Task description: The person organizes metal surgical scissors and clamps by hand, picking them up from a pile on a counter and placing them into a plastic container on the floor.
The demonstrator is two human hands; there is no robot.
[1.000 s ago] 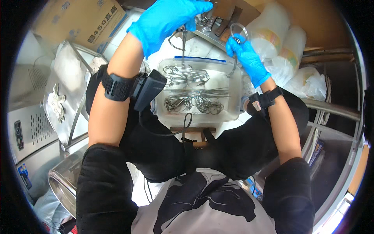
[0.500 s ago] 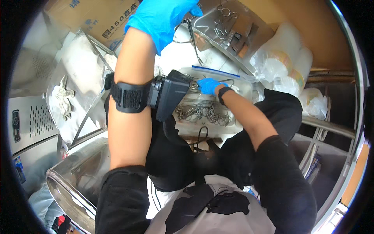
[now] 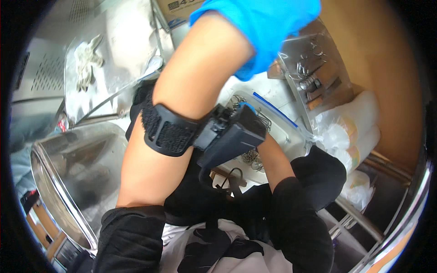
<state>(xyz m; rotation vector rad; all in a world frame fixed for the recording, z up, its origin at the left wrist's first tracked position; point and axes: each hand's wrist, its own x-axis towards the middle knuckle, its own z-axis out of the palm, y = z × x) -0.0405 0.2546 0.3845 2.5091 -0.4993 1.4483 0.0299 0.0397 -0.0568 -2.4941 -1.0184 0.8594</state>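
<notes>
My left hand point(image 3: 273, 32), in a blue glove, is raised large across the top of the view and nearest to a metal tray point(image 3: 334, 84). Its fingers are cut off or turned away, so its grip cannot be read. The black device point(image 3: 239, 139) strapped to my left forearm hides most of my right hand point(image 3: 248, 106), of which a sliver of blue glove shows over a whitish plastic bin point(image 3: 298, 140) with a blue edge. Thin metal instruments with loop handles point(image 3: 251, 159) lie in the bin. Similar looped tools point(image 3: 314, 48) rest on the metal tray.
Plastic-wrapped white rolls or bottles point(image 3: 359, 123) stand at the right beside a brown wall. On the left are a large metal drum point(image 3: 82, 168) and a metal surface with a whitish glove point(image 3: 88, 61). A cardboard box point(image 3: 180, 9) sits at the back.
My left hand has swung right and closer to the camera. The long metal clamp seen at it before is out of sight. My right hand has become mostly hidden, and the view has turned.
</notes>
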